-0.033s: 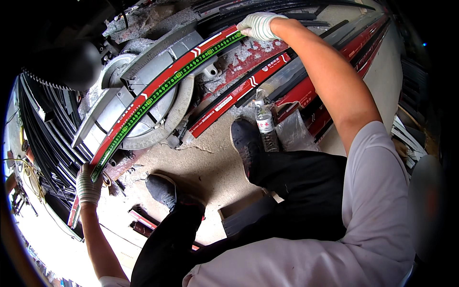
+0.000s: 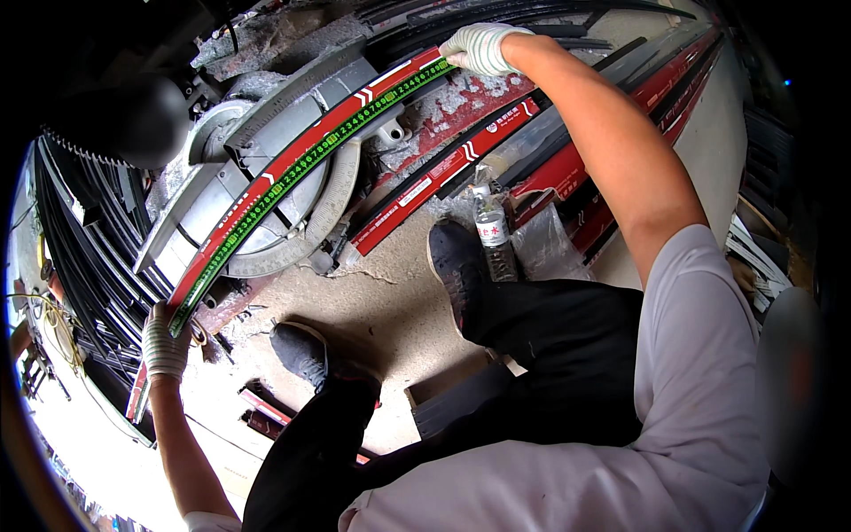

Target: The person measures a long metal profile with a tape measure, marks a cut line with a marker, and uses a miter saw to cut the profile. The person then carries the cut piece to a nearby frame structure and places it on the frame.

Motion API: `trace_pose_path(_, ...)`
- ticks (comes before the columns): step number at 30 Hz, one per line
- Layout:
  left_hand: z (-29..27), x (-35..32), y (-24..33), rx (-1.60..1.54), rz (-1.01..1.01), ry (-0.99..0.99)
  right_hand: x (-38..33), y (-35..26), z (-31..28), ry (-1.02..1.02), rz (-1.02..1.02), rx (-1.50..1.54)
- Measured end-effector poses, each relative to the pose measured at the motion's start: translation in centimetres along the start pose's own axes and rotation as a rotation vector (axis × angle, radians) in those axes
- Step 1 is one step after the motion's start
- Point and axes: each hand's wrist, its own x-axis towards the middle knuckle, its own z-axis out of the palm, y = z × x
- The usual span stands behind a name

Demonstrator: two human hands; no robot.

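A long red-faced strip [image 2: 312, 135] runs between my hands across the metal base of a mitre saw [image 2: 344, 182]. Along its near edge lies a green tape measure [image 2: 303, 167] with dark markings, pulled out lengthwise. My left hand [image 2: 163, 346], in a striped knit glove, is closed around the strip and tape at the lower left; the strip's end sticks out below it. At the far end my right hand [image 2: 483, 48], gloved alike, pinches the strip and tape together. Its fingertips are partly hidden.
Another red strip [image 2: 443, 175] lies to the right of the saw, near a clear plastic bottle [image 2: 491, 226] and plastic wrapping [image 2: 547, 246]. Dark bundled strips [image 2: 84, 235] fill the left side. Both my shoes [image 2: 300, 352] rest on the floor, beside a dark box [image 2: 461, 399].
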Motion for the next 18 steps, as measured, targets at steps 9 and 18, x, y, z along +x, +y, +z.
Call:
trace_pose_path(9,1.1,0.2,-0.6,0.018,-0.076,0.017,0.1,-0.3,0.1,0.018,0.005,-0.016)
trace_pose_path(18,0.9,-0.1,-0.2,-0.062,-0.074,0.028,-0.3,-1.1,-0.7,-0.016,-0.001,-0.048)
